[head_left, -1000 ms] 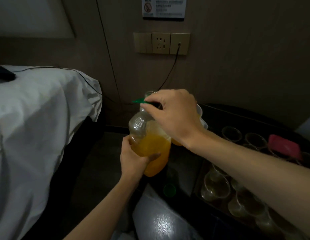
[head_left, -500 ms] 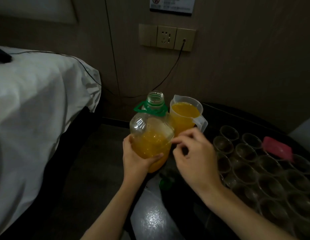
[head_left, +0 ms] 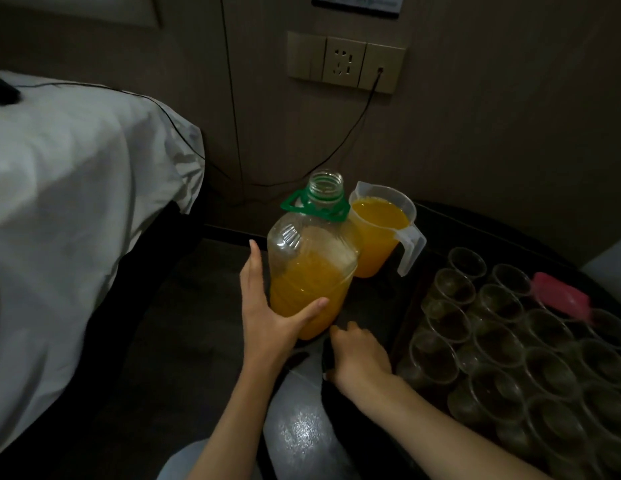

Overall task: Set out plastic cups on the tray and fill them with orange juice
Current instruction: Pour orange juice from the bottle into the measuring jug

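Your left hand (head_left: pixel 267 322) wraps around the uncapped juice bottle (head_left: pixel 312 268); your right hand (head_left: pixel 361 358) curls low beside its base, and I can't tell if it's pinching anything.

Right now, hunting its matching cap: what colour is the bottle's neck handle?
Green; the handle shows best in the head view.

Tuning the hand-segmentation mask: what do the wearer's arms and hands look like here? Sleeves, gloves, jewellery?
Left hand and right hand are bare: no gloves, no rings visible. Left forearm and right forearm are uncovered down to the frame edge, with no sleeve, watch or band in view. Dim light could hide small details.
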The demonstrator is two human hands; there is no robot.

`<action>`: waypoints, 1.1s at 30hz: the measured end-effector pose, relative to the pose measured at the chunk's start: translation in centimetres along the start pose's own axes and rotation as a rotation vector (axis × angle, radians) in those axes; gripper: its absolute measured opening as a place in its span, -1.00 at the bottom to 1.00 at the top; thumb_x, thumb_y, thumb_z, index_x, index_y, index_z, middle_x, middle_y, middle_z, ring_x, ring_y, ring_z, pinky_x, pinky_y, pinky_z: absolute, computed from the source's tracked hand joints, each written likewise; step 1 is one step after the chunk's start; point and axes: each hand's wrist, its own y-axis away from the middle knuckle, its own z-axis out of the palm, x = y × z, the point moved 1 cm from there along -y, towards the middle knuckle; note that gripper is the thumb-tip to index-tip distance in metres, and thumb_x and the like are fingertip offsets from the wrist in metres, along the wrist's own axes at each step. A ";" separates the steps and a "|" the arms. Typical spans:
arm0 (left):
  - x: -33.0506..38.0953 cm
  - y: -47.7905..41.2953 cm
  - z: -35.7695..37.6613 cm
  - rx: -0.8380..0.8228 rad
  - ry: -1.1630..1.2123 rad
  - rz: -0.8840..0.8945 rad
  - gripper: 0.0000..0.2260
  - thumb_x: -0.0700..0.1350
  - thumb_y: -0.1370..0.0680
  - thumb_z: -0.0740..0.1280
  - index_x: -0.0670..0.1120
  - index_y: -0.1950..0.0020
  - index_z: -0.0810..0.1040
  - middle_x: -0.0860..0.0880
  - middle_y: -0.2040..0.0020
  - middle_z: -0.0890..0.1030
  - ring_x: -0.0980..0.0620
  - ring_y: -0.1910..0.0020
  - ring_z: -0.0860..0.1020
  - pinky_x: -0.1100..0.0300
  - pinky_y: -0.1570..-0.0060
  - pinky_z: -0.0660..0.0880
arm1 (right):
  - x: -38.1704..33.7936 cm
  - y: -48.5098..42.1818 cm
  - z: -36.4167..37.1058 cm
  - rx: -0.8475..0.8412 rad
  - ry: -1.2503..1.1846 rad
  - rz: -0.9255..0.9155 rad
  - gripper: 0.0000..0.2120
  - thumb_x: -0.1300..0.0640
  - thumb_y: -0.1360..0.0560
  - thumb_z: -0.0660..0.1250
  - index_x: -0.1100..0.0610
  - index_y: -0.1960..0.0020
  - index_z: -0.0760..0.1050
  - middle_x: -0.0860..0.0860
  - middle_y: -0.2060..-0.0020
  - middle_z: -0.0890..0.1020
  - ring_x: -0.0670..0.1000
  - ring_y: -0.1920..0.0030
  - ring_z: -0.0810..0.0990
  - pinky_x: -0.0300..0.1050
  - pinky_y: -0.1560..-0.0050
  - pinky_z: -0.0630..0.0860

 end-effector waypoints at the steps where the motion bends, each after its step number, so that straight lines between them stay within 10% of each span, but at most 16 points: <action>1: 0.0 0.0 0.2 0.001 -0.011 0.012 0.17 0.36 -0.19 0.57 0.23 -0.65 -0.01 0.17 -0.56 0.20 0.29 -0.53 0.18 0.22 -0.45 0.22 | 0.1 -0.3 0.3 0.015 0.008 0.005 -0.60 0.13 -0.63 0.31 0.06 -0.44 0.36 0.12 -0.35 0.41 0.20 -0.38 0.42 0.04 -0.27 0.47; 7: 0.1 -0.2 0.9 0.038 -0.019 0.034 0.20 0.41 -0.16 0.57 0.31 -0.62 -0.07 0.13 -0.55 0.24 0.13 -0.54 0.26 -0.18 -0.47 0.33 | 0.9 -0.7 0.2 0.106 -0.018 0.002 -0.69 0.18 -0.64 0.24 0.12 -0.37 0.45 0.14 -0.28 0.48 0.22 -0.33 0.49 0.03 -0.24 0.47; 19: 0.5 -0.1 2.1 0.044 0.017 -0.024 0.31 0.18 -0.08 0.70 0.27 -0.63 -0.07 0.19 -0.53 0.23 0.17 -0.50 0.27 0.13 -0.43 0.28 | 2.8 3.6 -17.6 0.387 -0.183 0.015 -0.65 -0.06 -0.44 0.52 -0.02 -0.17 0.53 -0.06 0.05 0.59 0.05 -0.05 0.61 -0.11 0.12 0.50; 24: 0.6 -0.2 1.7 0.046 0.073 -0.040 0.17 0.24 -0.10 0.68 0.26 -0.59 0.13 0.12 -0.48 0.40 0.17 -0.42 0.41 0.07 -0.39 0.42 | 0.8 6.6 -24.1 0.665 -0.807 -0.268 -0.63 0.00 -0.42 0.57 0.00 -0.12 0.49 -0.03 0.00 0.63 -0.06 0.01 0.65 -0.13 0.07 0.62; 28: 0.8 -0.2 1.5 0.052 0.074 -0.043 0.13 0.32 -0.10 0.63 0.29 -0.58 0.15 0.11 -0.47 0.43 0.14 -0.40 0.44 0.09 -0.36 0.44 | -2.0 5.9 -24.1 0.569 -0.961 -0.489 -0.62 -0.02 -0.51 0.48 -0.06 -0.28 0.47 -0.01 -0.13 0.62 -0.06 -0.17 0.61 -0.01 -0.23 0.57; 33: 0.4 -0.5 1.5 0.060 0.078 -0.052 0.10 0.30 -0.13 0.67 0.27 -0.57 0.20 0.12 -0.44 0.47 0.15 -0.39 0.47 -0.04 -0.36 0.48 | -2.3 4.8 -22.3 0.382 -0.699 -0.564 -0.52 0.07 -0.60 0.38 -0.21 -0.47 0.42 -0.20 -0.13 0.59 -0.27 -0.15 0.55 -0.46 -0.11 0.48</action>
